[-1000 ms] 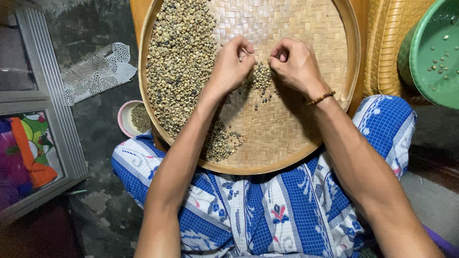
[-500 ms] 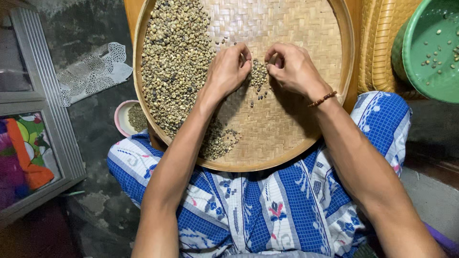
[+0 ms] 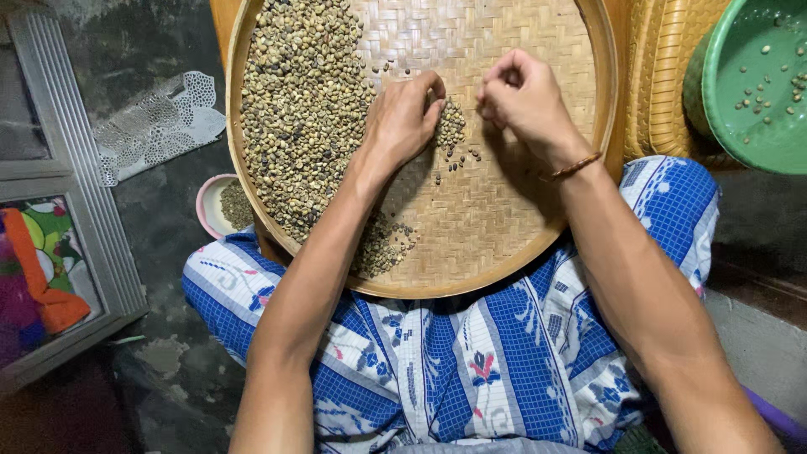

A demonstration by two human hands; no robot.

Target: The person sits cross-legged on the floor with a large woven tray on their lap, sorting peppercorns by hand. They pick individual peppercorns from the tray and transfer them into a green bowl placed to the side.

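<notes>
While you sit with the round woven tray (image 3: 521, 227) resting across your lap, the far left of the view shows a framed panel (image 3: 59, 252) on the dark floor and a white perforated piece (image 3: 155, 126) beside it. Just left of the tray's rim sits a small pink bowl (image 3: 214, 206) with beans in it, partly hidden under the tray. A broad bed of greenish-grey beans (image 3: 303, 109) covers the tray's left half. Your left forearm crosses up over that bed, wrist straight, and your left hand (image 3: 402, 118) lies palm down, fingers loosely curled, fingertips touching a small separate heap of beans (image 3: 452, 126) near the tray's centre; whether it grips any bean cannot be told. Your right hand (image 3: 525, 101) is just right of that heap, raised slightly off the weave, fingers drawn together in a pinch with thumb against forefinger; what sits in the pinch is too small to tell. A beaded bracelet (image 3: 573, 166) circles your right wrist. Your blue patterned cloth (image 3: 471, 361) covers your knees. At far right, a green basin (image 3: 756, 92) holds a few scattered beans.
</notes>
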